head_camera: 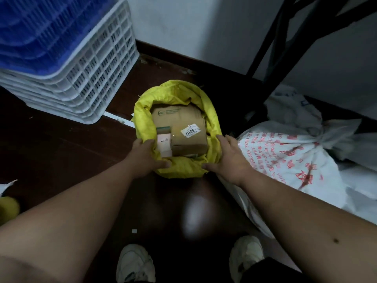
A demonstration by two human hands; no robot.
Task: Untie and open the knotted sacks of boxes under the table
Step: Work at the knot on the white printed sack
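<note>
Already the crinkly yellow woven plastic sack (pixel 179 168) stood open on the dark brown floor (pixel 61 144), right in front of my feet. Its top edge was rolled down like a fat ring, and I could see the brown cardboard box with a white sticker (pixel 183 129) inside it, with a small pale box (pixel 164 145) tucked next to it.

My left hand (pixel 145 156) was curled over the left side of the rolled edge, with my thumb pressing the near part. My right hand (pixel 226 156) lay half open on the right side, fingers spread along the edge, thumb on the near part too. Both hands were touching the sack, but I could not tell how tightly they gripped.

To do this well, I think both hands should push the roll down evenly, so the sack does not tip and spill.

Just beside my right arm lay a big white sack with red writing (pixel 289 158), and its top was still bunched into a knot (pixel 324 137). It sat by the black metal legs (pixel 271 48) of the worktop. I think that one needed untying next.
</note>
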